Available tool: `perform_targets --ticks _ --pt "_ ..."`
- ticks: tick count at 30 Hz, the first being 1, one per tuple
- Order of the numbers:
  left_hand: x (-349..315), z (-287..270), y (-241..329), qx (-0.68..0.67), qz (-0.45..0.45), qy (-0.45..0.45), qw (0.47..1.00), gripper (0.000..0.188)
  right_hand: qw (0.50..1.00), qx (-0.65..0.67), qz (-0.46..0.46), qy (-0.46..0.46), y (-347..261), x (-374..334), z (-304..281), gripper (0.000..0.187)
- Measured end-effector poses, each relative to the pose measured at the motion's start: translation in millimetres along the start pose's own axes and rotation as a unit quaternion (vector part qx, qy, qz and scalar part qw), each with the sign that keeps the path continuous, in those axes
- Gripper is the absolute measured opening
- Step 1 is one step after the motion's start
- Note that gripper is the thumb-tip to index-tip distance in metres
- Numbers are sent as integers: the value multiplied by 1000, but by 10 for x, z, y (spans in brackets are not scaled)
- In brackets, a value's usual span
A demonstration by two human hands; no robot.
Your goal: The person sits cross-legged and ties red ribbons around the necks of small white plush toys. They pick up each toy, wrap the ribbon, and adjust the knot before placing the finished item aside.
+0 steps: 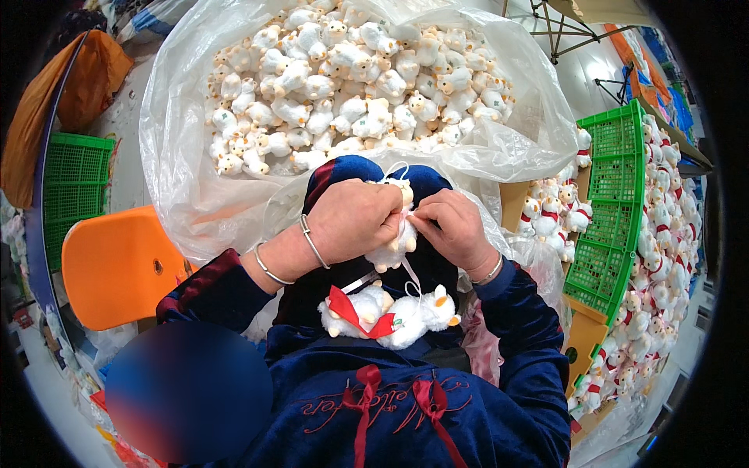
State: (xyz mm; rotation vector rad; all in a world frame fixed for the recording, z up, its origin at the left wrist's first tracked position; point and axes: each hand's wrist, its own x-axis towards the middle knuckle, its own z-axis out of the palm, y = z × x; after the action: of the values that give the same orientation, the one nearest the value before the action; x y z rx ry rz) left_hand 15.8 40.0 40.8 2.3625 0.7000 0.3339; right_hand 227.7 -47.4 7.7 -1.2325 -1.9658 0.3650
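Note:
Above my lap, a small white plush animal [388, 253] with beige feet hangs between my hands, a thin cord loop at its head. My left hand [351, 221] is closed round its upper body, and the fingertips are partly hidden. My right hand [454, 226] pinches at the toy's neck, where it seems to grip a thin pale ribbon [411, 274] whose end trails below. On my lap lie two more plush animals, one [363, 306] under a red cloth strip [343, 303], the other [421, 316] on its side.
A big clear plastic bag [175, 148] heaped with white plush animals [335, 78] lies ahead. At right stand a green crate [612, 187] and many toys with red scarves [655, 257]. An orange chair [117, 265] and another green crate [76, 179] are at left.

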Motion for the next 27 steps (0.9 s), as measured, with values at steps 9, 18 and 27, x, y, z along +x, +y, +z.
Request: perform_targets --ticks 9,18,27 --pt "-144 -28 -12 -28 -38 -11 999 19 999 -30 -2 -16 18 -26 -90 23" --pt "-132 -102 -44 -261 -127 9 957 40 916 213 335 48 -155 -172 -225 23" --pt "37 -202 204 -68 -230 -90 967 39 910 160 380 -48 -328 103 -241 29"
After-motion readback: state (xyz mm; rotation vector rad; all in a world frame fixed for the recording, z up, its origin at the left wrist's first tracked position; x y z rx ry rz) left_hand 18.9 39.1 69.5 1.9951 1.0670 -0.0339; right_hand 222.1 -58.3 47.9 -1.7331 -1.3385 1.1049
